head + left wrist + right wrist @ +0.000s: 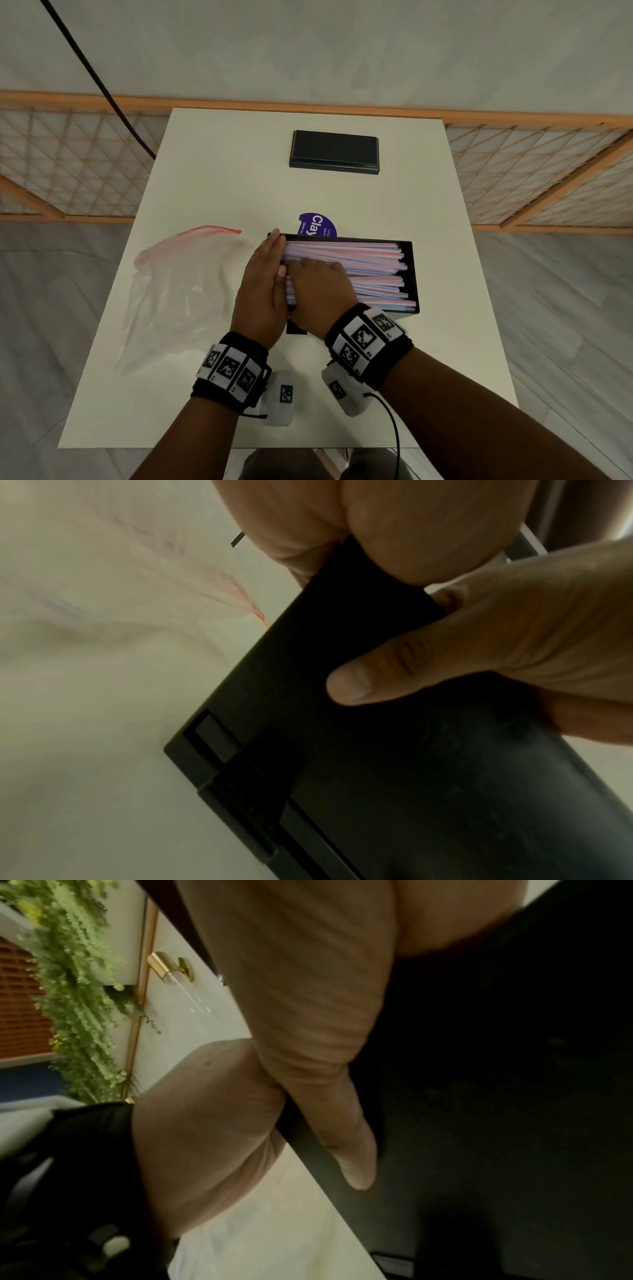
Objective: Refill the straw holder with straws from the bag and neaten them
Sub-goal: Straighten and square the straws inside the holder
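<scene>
Desk [212, 164]: straw holder [412, 274] sits mid-surface, packed with straws [363, 255]; emptied bag [178, 291] lies left. Risk, judged: uneven push buckles straws or slides the holder. Left hand [262, 291], fingers straight, flat against the straws' left ends. Right hand [320, 284] rests atop them, grip unclear.

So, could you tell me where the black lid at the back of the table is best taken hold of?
Grip the black lid across its two long edges, coming straight down from above: it lies flat, clear on all sides, and its narrower span probably suits the fingers best.
</scene>
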Action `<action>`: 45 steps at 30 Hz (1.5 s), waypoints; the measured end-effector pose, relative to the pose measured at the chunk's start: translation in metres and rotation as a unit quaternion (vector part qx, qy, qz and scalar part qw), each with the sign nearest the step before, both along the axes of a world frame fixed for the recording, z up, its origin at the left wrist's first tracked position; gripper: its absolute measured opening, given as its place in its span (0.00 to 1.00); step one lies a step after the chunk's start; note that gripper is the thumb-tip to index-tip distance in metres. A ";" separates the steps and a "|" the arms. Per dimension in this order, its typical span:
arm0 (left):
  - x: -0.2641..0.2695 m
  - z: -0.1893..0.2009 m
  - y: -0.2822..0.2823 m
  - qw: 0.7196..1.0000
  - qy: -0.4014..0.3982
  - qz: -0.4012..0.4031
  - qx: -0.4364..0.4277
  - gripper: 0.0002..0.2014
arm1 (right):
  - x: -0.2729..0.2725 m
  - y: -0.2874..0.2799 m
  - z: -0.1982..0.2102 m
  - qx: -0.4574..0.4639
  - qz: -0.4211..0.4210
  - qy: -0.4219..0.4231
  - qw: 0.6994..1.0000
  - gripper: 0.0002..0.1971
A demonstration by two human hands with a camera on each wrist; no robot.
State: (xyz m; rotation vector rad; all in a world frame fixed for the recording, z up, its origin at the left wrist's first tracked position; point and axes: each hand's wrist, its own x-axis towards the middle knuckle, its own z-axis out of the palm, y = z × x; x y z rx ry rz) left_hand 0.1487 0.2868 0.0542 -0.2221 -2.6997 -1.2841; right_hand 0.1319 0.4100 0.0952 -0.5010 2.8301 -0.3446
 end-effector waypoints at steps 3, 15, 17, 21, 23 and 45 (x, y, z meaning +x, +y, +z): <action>0.002 -0.002 -0.002 1.000 0.006 0.004 0.000 0.27 | 0.003 0.002 -0.002 -0.003 -0.002 0.011 1.000 0.24; 0.005 0.004 -0.007 0.999 0.009 0.016 -0.051 0.26 | 0.017 0.028 0.039 -0.079 -0.030 0.003 0.996 0.31; 0.005 0.013 -0.013 0.996 0.028 0.008 -0.080 0.23 | 0.019 0.053 0.052 -0.133 -0.063 0.005 0.989 0.27; -0.009 0.052 -0.023 0.984 -0.008 -0.098 -0.151 0.25 | 0.010 0.110 0.064 -0.086 -0.101 -0.017 0.991 0.24; -0.022 0.069 -0.021 0.957 -0.073 -0.179 -0.217 0.32 | 0.002 0.125 0.062 -0.013 -0.078 -0.056 0.995 0.31; -0.050 0.066 0.015 0.806 -0.108 -0.256 -0.522 0.32 | -0.018 0.109 0.012 0.144 0.019 -0.043 0.988 0.31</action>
